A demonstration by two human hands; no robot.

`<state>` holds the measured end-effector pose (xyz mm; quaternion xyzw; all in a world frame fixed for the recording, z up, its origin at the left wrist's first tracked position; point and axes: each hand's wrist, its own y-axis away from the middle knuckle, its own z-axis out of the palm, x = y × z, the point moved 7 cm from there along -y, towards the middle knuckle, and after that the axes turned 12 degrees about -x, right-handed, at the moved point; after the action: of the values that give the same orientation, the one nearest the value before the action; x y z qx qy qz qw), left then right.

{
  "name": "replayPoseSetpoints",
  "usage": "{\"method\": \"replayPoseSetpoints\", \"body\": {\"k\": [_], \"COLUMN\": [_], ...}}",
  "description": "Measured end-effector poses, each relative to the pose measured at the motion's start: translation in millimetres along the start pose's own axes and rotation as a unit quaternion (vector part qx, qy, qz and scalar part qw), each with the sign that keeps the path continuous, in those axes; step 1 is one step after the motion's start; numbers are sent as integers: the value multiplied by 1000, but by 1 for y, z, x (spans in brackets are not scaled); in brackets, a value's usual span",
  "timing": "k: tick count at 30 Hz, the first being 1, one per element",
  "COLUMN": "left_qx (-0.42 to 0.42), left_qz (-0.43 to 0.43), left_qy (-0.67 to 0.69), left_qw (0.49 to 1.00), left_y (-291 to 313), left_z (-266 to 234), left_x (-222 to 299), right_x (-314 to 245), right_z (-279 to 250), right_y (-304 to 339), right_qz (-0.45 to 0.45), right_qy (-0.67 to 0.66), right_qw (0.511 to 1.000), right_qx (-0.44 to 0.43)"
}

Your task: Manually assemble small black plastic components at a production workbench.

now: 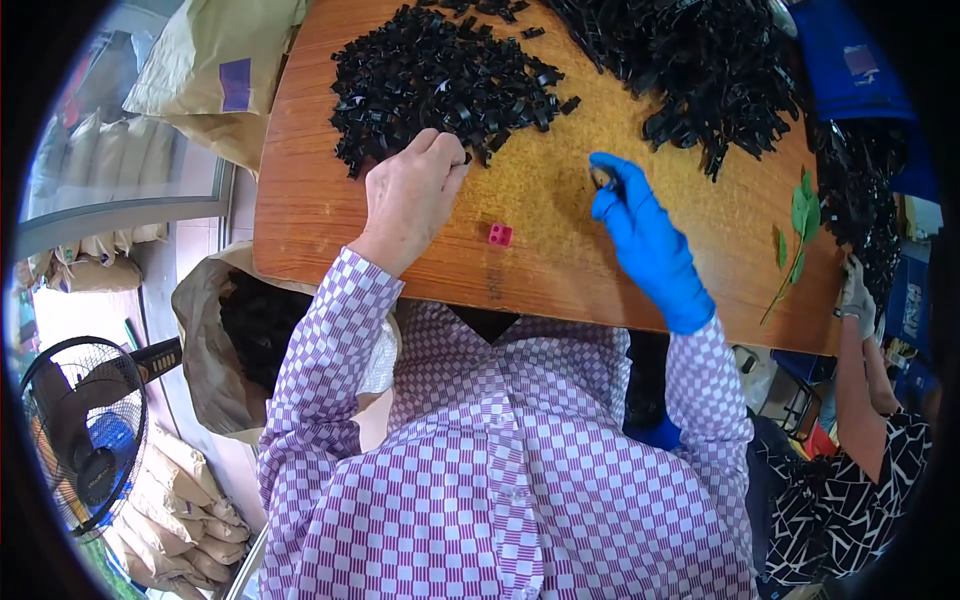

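My bare left hand is closed at the near edge of a heap of short, shiny black plastic pieces. A dark bit shows beside its fingertips, too small to name. On the right, my right hand wears a blue glove and pinches a small dark curved piece between thumb and forefinger, above the bare wood of the table. Between the two hands, nearer to me, lies a small pink cube with round marks on its top.
Long black strips are heaped at the far right. A leafy green sprig lies near the right edge. An open sack holding dark material stands left, near a fan. At right, another person's gloved hand touches black strips.
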<state>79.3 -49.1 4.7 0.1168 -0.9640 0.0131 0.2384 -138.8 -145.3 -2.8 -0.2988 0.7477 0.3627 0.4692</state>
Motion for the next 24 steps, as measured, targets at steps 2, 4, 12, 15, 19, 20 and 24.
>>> {"method": "replayPoseSetpoints", "body": {"k": [2,4,12,15,19,20,24], "left_qx": [10,24,44,43,41,36,26], "left_qz": [25,29,53,67,81,85,105], "left_qy": [-15,41,240,249,207,196,157], "left_qw": [1000,998,968,965,974,976,982], "left_y": [5,13,49,55,57,58,58], "left_z": [0,0,10,19,26,27,28], "left_x": [6,7,41,44,42,42,45], "right_x": [5,12,11,9,4,3,-1], "right_z": [14,19,22,27,30,30,40], "right_y": [20,28,45,46,45,44,31], "right_qz": [14,20,-58,-81,-96,-94,-62], "right_qy": [41,58,147,185,206,205,266], "right_qw": [999,998,986,977,972,972,962], "right_qx": [13,21,59,61,64,64,-1]}}
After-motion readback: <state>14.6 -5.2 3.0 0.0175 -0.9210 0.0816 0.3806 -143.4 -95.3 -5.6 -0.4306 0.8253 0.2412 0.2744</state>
